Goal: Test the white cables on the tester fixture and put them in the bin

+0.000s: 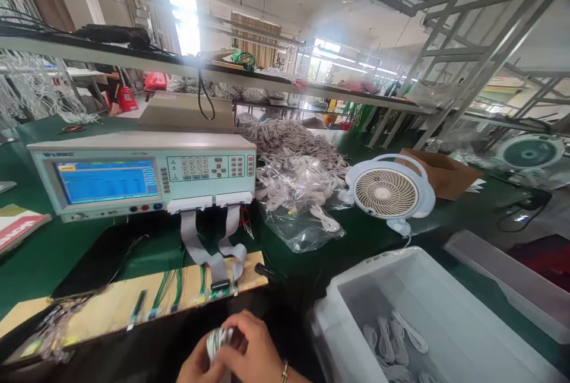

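One coiled white cable bundle [217,341] is gripped between the left hand [197,365] and the gold-braceleted right hand [256,347], near a translucent white plastic bin [445,303].

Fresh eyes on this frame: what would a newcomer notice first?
Probably the lit blue screen of the instrument at left, with grey ribbon cables running down to a wooden board. Next, the heap of pale cables mid-picture, left of the fan. Bottom centre, the left hand and right hand hold a white cable coil, beside a plastic bin containing similar coils.
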`<action>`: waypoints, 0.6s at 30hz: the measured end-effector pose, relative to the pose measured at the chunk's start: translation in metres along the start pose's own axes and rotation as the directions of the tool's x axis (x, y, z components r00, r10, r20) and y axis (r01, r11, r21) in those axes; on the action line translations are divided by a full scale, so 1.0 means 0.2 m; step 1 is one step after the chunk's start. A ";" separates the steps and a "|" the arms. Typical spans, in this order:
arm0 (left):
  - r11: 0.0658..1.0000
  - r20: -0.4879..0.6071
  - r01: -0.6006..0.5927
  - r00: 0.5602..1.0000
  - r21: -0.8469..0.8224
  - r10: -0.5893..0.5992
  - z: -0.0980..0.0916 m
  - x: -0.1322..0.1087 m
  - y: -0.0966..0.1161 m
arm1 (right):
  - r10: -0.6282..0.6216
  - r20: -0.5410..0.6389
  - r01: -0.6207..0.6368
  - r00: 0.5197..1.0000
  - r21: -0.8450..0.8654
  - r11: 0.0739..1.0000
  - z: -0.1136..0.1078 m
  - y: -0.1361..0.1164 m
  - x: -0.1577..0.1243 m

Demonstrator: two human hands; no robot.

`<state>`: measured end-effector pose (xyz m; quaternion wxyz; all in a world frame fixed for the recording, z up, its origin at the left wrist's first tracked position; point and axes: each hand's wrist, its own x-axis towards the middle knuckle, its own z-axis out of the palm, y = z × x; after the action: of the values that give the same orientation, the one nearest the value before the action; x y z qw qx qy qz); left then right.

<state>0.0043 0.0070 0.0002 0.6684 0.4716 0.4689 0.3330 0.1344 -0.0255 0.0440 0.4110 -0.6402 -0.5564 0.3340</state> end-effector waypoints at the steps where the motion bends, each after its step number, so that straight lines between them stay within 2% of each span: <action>1: 1.000 -0.009 0.004 1.000 -0.009 -0.004 0.02 0.00 0.02 | 0.064 -0.018 -0.063 0.998 0.075 0.995 -0.01 0.03 0.00; 4: 0.999 -0.073 0.046 0.996 -0.028 -0.048 0.08 -0.05 0.11 | 0.271 -0.034 -0.242 0.962 0.353 0.904 -0.03 0.08 0.01; 5: 0.996 -0.059 0.063 0.996 -0.061 -0.066 0.10 -0.07 0.15 | 0.314 -0.027 -0.274 0.949 0.422 0.864 -0.04 0.09 0.01; 8: 0.955 0.098 0.120 0.990 -0.270 -0.097 0.13 -0.11 0.24 | 0.316 0.007 -0.274 0.949 0.517 0.811 -0.06 0.07 0.03; 11: 0.902 0.198 0.217 0.968 -0.373 -0.151 0.12 -0.11 0.27 | 0.217 0.065 -0.219 0.974 0.508 0.833 -0.08 0.02 0.03; 14: 0.916 0.137 0.212 0.975 -0.341 -0.175 0.11 -0.09 0.26 | 0.151 0.082 -0.171 0.985 0.427 0.888 -0.09 -0.01 0.02; 18: 0.946 0.072 0.133 0.990 -0.295 -0.117 0.11 -0.06 0.25 | 0.105 0.107 -0.132 0.989 0.286 0.949 -0.10 -0.01 0.04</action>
<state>0.0200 0.0067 0.0540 0.7642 0.3431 0.4241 0.3442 0.1521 -0.0212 0.0537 0.4548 -0.5890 -0.4795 0.4651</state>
